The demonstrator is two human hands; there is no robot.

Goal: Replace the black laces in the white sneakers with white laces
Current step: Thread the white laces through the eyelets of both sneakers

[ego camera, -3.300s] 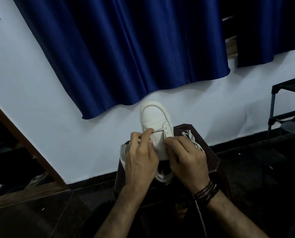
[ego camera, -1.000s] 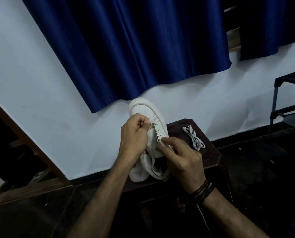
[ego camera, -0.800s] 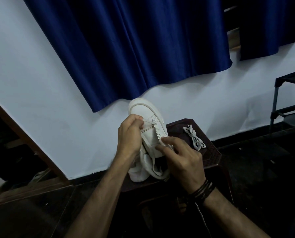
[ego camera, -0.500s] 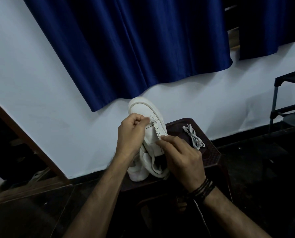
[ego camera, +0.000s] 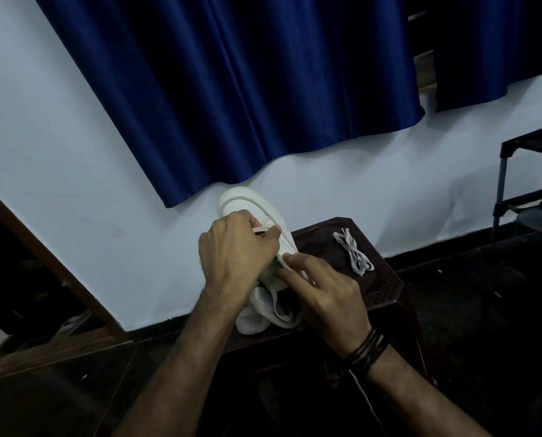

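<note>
Left hand [ego camera: 236, 252] apparently pinching lace [ego camera: 261, 230]

I see a room in a home: a blue curtain [ego camera: 247, 89] on a white wall [ego camera: 58, 184], a dark shelf rack [ego camera: 515, 184], dark floor [ego camera: 484, 294].

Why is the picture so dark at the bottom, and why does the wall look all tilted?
Head view: the light is dim, so the floor and stool go nearly black, while the white sneaker and wall still show. The wall tilts because the camera is tilted and wide-angle. The left hand looks slightly soft, and fine lace detail is hard to see.
</note>
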